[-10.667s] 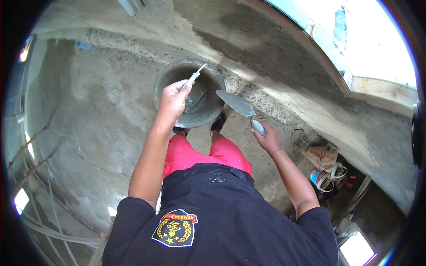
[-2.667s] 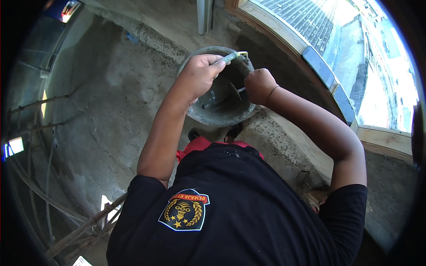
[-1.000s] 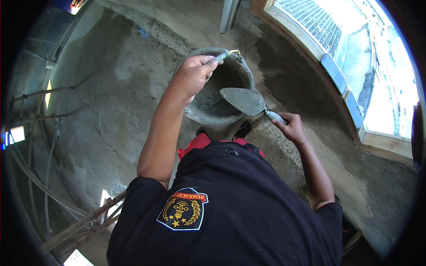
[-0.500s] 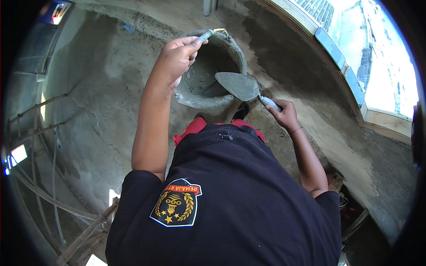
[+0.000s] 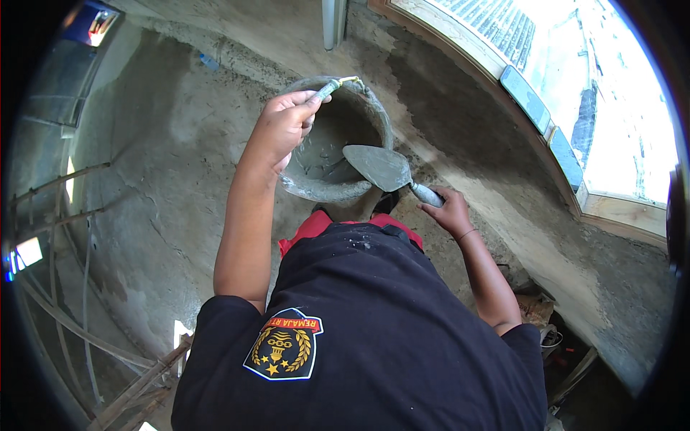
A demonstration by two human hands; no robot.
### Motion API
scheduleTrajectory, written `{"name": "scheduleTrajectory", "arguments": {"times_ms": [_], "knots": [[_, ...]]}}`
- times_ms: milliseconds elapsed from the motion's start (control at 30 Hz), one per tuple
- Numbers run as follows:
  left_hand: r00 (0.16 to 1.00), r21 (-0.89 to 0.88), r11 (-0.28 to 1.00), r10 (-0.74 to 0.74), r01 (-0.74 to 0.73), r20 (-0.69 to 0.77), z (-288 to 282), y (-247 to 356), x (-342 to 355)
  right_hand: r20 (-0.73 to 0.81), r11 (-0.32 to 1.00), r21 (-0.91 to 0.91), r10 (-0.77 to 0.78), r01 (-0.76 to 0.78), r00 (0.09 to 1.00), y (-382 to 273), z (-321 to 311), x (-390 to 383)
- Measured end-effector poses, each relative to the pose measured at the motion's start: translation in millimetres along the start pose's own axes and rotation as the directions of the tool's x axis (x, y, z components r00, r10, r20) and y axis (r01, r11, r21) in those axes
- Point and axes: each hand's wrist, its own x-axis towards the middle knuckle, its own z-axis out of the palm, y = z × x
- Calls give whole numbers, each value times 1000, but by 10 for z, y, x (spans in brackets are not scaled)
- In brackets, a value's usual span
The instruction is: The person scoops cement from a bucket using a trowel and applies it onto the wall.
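A round grey bucket (image 5: 332, 192) with wet mortar (image 5: 334, 144) inside stands in front of my feet. My left hand (image 5: 286, 128) is closed around the grip of the bucket handle (image 5: 328, 90), above the bucket's left side. A yellow piece joins that grip to the far rim. In my right hand (image 5: 448, 212) is a trowel (image 5: 381, 167), its fingers wrapped round the pale handle. The trowel's pointed blade, coated in grey, lies over the right edge of the bucket, tip toward the mortar. I cannot tell whether the blade touches the rim.
Rough cement surfaces surround me. At the right is a wooden window frame (image 5: 624, 213) with two flat phone-like slabs (image 5: 525, 98) along it. A pale post (image 5: 329, 25) stands beyond the bucket. Wooden poles (image 5: 140, 384) are at the lower left, and a plastic bottle (image 5: 208, 61) lies farther off.
The whole view has shifted, with the bucket and both hands lower in the picture. Both hands keep their holds, and the trowel stays over the bucket's right edge.
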Motion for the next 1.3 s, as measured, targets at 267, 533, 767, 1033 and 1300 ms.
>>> {"name": "scheduleTrajectory", "arguments": {"times_ms": [267, 533, 767, 1033, 1300], "knots": [[998, -23, 999, -38, 36, -51, 33, -97, 31, -107, 984, -165, -92, 74, 990, 32, 45, 11], [996, -47, 998, -50, 47, -75, 83, -101, 45, -127, 991, -113, -82, 68, 989, 97, 9, -50], [996, -55, 997, -54, 50, -72, 164, -138, 90, -122, 991, -119, -77, 63, 990, 209, -32, -76], [990, -89, 994, -68, 57, -127, 246, -218, 174, -99, 993, -112, -32, 21, 995, 335, -188, 43], [984, -111, 992, -80, 63, -159, 222, -210, 274, -67, 996, -88, -24, 18, 997, 339, -281, 205]]}}
